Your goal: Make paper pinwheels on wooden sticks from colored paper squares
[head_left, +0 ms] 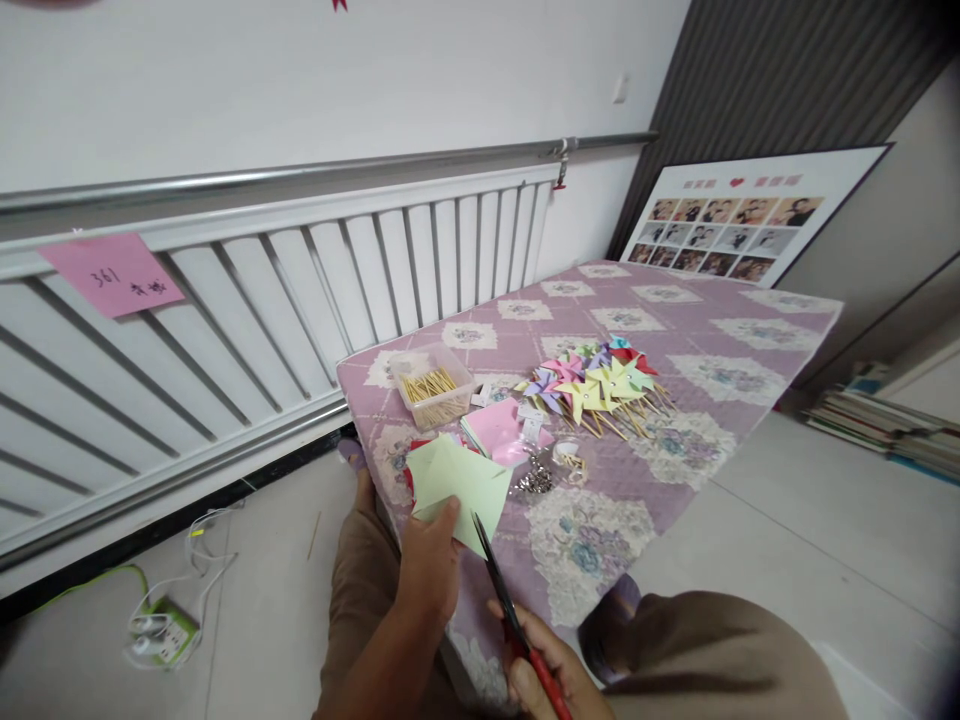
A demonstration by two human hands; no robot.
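My left hand (433,560) is closed on a pale green paper square (461,485) with slits at its corners, thumb on top. In my right hand (551,665) is a pair of scissors (501,590) with red handles and dark blades. The blade tips lie at the paper's lower edge, close to my left thumb. Beyond the paper rests a stack of coloured paper (495,428) with pink on top. A pile of metal pins (535,475) sits right of it, beside a small clear container of wooden pieces (571,465).
A clear plastic box of wooden sticks (431,390) stands at the table's left edge. Several finished paper pinwheels (592,390) lie on the patterned tablecloth (697,375). A white radiator (330,270) runs behind. On the floor is a power strip (172,630) with cables.
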